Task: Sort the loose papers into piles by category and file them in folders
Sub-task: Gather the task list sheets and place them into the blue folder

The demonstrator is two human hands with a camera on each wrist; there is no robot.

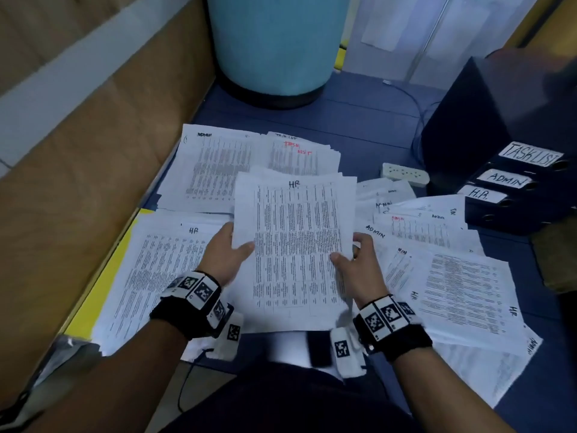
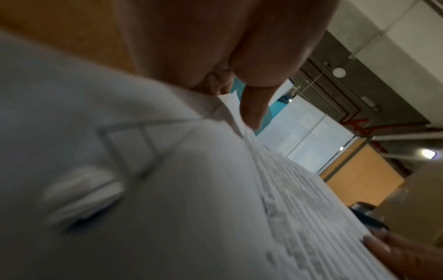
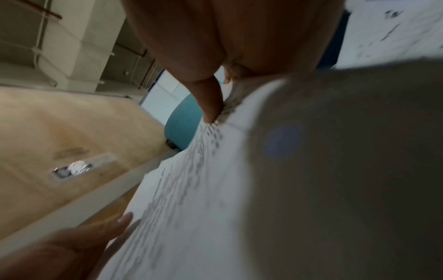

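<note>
White HR sheaf [image 1: 293,245] was held above floor papers [image 1: 437,245], left hand [image 1: 229,251] and right hand [image 1: 359,254] each pinching a side edge; 3 labelled folders [image 1: 512,189] stood far right.

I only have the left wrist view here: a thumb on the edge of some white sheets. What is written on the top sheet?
Observer: The held stack is headed HR in the head view.
Operator: Is the other hand on it?
Observer: Yes, the right hand pinches its right edge; the left hand pinches the left edge.
Operator: Is there an HR pile already?
Observer: An HR pile lies left of the hands, and a binder labelled H.R. sits far right.
</note>
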